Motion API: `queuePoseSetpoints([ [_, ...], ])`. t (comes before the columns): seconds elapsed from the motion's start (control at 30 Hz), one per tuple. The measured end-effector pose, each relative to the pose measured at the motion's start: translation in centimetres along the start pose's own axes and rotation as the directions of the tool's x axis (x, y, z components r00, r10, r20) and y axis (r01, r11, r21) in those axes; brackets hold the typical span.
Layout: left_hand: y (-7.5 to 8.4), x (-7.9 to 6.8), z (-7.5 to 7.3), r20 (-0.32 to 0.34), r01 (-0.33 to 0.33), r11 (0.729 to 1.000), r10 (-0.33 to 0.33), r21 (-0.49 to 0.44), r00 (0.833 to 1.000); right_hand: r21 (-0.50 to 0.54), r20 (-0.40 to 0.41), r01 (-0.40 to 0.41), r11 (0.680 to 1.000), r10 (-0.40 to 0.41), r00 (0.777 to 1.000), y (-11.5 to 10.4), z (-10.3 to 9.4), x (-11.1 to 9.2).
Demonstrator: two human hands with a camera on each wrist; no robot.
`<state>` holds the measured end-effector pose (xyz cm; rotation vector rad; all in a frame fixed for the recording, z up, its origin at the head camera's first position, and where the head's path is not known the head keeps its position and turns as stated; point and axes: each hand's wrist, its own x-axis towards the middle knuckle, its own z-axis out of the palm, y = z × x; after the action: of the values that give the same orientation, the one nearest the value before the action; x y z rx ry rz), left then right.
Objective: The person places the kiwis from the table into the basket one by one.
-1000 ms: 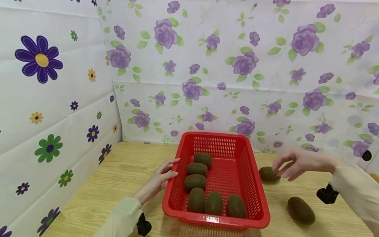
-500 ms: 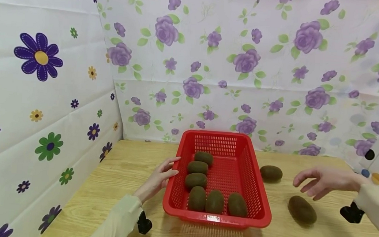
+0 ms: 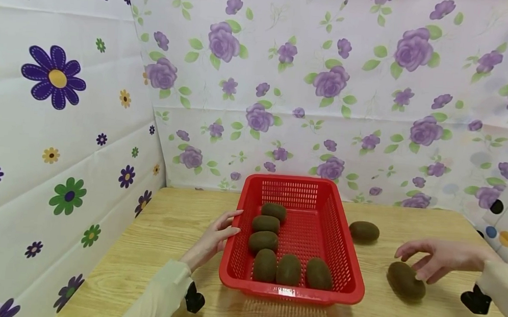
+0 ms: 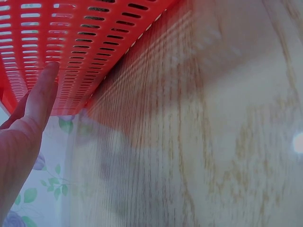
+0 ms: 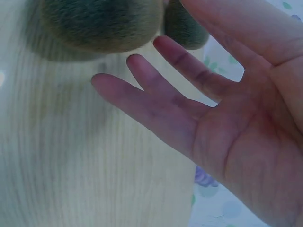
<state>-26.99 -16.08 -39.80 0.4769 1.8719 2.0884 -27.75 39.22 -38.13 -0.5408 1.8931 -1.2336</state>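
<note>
My left hand [image 3: 210, 239] rests against the left side of a red plastic basket [image 3: 339, 233], fingertips at its rim. In the left wrist view, the fingers [image 4: 40, 101] lie fairly straight along the slotted wall. Brown fuzzy kiwis, several of them, sit in the basket, among them one kiwi [image 3: 265, 266] at the near left corner. Over a kiwi [image 3: 404, 281] on the table at the right hovers my right hand [image 3: 448, 260], fingers spread and thumb apart. The right wrist view shows that kiwi [image 5: 102, 21] just beyond the fingertips, with nothing in the palm.
A further kiwi [image 3: 364, 231] lies on the wooden table [image 3: 180, 207], close to the basket's right side. Flower-printed cloth [image 3: 286, 82] hangs behind the table, and another printed cloth [image 3: 51, 154] runs along the left.
My right hand has moved from beside the kiwi near the basket, rightward and toward me, to over the nearer kiwi. The left hand stays at the basket.
</note>
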Motion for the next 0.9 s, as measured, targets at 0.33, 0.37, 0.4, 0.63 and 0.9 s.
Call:
queuePoseSetpoints([
  [0.33,-1.2,0.8,-0.8,0.002,-0.005,0.999,0.005,-0.035,1.000,0.003,-0.007,0.012,1.000,-0.012,1.000,1.5,0.6,0.3],
  [0.37,-1.4,0.9,-0.9,-0.001,-0.005,0.999,0.005,-0.039,1.000,-0.007,-0.013,0.008,1.000,-0.008,1.000,1.5,0.7,0.3],
  [0.4,-1.6,1.0,-1.0,-0.004,-0.006,0.999,0.006,-0.041,1.000,-0.016,-0.019,0.003,1.000,-0.003,1.000,1.6,0.8,0.4],
  [0.63,-2.0,1.0,-1.1,-0.026,-0.022,0.999,0.021,-0.025,0.999,-0.022,-0.037,-0.012,1.000,0.012,0.999,1.7,1.2,0.9],
  [0.9,-2.2,1.0,-1.1,-0.041,-0.032,0.999,0.030,-0.036,0.999,-0.021,-0.027,-0.009,1.000,0.009,1.000,2.0,1.2,1.0],
])
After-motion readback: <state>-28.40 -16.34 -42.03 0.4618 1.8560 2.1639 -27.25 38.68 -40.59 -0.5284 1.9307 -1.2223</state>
